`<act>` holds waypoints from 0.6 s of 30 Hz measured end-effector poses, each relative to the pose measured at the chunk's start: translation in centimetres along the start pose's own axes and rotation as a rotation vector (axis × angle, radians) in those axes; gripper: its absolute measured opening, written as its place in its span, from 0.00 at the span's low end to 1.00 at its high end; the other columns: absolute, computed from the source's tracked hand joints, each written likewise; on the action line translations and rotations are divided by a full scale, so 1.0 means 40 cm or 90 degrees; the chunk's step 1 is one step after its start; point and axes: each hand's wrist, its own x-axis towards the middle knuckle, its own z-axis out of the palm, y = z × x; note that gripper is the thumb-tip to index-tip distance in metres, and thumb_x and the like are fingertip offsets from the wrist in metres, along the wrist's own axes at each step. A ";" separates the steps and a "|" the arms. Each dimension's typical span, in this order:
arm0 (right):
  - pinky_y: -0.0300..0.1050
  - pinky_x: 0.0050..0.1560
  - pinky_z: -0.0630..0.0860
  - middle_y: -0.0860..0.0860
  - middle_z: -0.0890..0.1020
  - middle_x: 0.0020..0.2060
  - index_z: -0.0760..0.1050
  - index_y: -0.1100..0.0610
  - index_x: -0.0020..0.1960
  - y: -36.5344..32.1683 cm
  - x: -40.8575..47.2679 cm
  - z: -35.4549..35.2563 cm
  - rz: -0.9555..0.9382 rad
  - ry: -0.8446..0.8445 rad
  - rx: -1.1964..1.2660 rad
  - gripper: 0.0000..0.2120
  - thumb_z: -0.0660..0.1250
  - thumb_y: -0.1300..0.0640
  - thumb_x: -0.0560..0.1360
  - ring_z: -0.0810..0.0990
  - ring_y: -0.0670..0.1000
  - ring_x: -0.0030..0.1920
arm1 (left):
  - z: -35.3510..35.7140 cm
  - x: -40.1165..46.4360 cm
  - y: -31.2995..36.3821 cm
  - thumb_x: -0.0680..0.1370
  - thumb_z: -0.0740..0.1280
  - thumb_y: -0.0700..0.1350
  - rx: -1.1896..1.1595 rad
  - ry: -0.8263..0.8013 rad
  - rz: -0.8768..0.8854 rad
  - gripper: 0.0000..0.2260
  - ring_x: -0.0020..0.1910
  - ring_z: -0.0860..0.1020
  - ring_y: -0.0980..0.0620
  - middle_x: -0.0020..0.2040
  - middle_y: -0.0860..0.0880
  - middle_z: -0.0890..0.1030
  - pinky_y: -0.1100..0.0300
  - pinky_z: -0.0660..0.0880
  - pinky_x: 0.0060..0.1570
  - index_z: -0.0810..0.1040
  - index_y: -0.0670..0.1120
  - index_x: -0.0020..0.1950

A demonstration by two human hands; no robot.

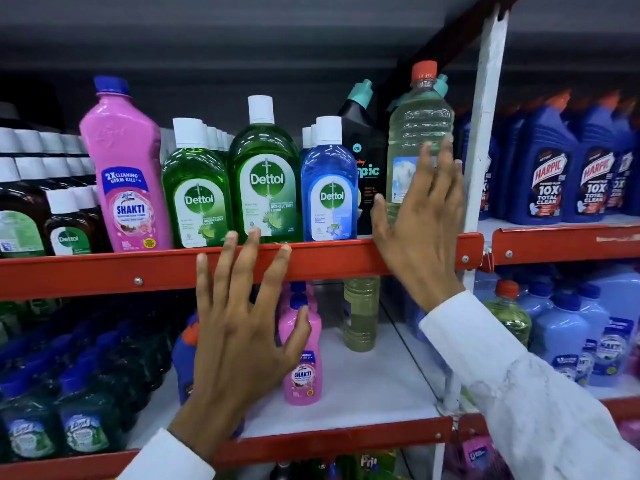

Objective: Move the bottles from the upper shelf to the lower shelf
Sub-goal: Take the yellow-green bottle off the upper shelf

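Head view only. On the upper shelf (242,263), at its right end hard by the white upright (485,133), a tall clear bottle (419,123) with an orange cap, full of pale yellow-green liquid. Likely heavy for its size, thin-walled and somewhat yielding under squeeze, smooth plastic apt to slip; ribbed waist above the label probably the surest place to take hold, or low on the body with a second hand under the base. Top-heavy when tipped, to judge by its height.

Right hand (419,220) raised in front of that bottle's lower half, fingers (446,157) spread and open, tips overlapping the label and the body just above it, thumb out toward the black bottle (360,143) alongside. Touching or just short of the plastic: cannot tell. Nothing pinched.

Left hand (239,327) lower, fingers splayed wide, empty, tips level with the red shelf edge below the large green Dettol bottle (265,161), not on any bottle.

On the lower shelf (377,386), a similar pale-liquid bottle (360,313) already standing, beside a pink Shakti bottle (303,362), with bare space in front.
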 end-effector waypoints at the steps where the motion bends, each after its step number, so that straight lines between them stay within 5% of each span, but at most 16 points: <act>1: 0.59 0.78 0.55 0.63 0.51 0.81 0.49 0.62 0.81 0.003 0.013 0.007 0.030 0.005 0.025 0.41 0.64 0.46 0.78 0.54 0.66 0.80 | 0.000 0.013 -0.005 0.76 0.65 0.59 -0.005 -0.011 -0.010 0.32 0.83 0.59 0.40 0.82 0.42 0.65 0.35 0.52 0.82 0.69 0.49 0.79; 6: 0.55 0.72 0.66 0.61 0.63 0.77 0.47 0.64 0.81 0.026 0.083 0.029 0.188 0.007 0.193 0.53 0.77 0.48 0.70 0.66 0.63 0.74 | 0.031 0.019 -0.029 0.77 0.63 0.59 -0.010 -0.055 -0.029 0.33 0.83 0.61 0.41 0.80 0.42 0.68 0.34 0.55 0.81 0.67 0.47 0.80; 10: 0.52 0.66 0.74 0.58 0.74 0.66 0.62 0.63 0.74 0.059 0.114 0.038 0.213 0.032 0.267 0.46 0.80 0.48 0.64 0.76 0.59 0.64 | 0.041 0.013 -0.044 0.77 0.63 0.58 -0.002 -0.038 -0.016 0.32 0.82 0.63 0.41 0.79 0.43 0.69 0.35 0.54 0.82 0.67 0.47 0.80; 15: 0.18 0.59 0.59 0.56 0.69 0.66 0.61 0.63 0.74 0.055 0.097 0.043 0.168 0.119 0.355 0.44 0.79 0.52 0.66 0.69 0.47 0.62 | 0.048 0.014 -0.045 0.77 0.62 0.58 -0.011 -0.025 -0.011 0.32 0.81 0.63 0.41 0.77 0.42 0.71 0.36 0.53 0.82 0.68 0.46 0.79; 18: 0.17 0.60 0.60 0.56 0.69 0.65 0.61 0.65 0.73 0.038 0.092 -0.004 0.132 0.217 0.396 0.44 0.80 0.53 0.66 0.71 0.48 0.63 | 0.053 0.013 -0.045 0.77 0.62 0.58 -0.009 -0.016 -0.013 0.32 0.81 0.63 0.40 0.77 0.42 0.71 0.36 0.53 0.82 0.68 0.46 0.79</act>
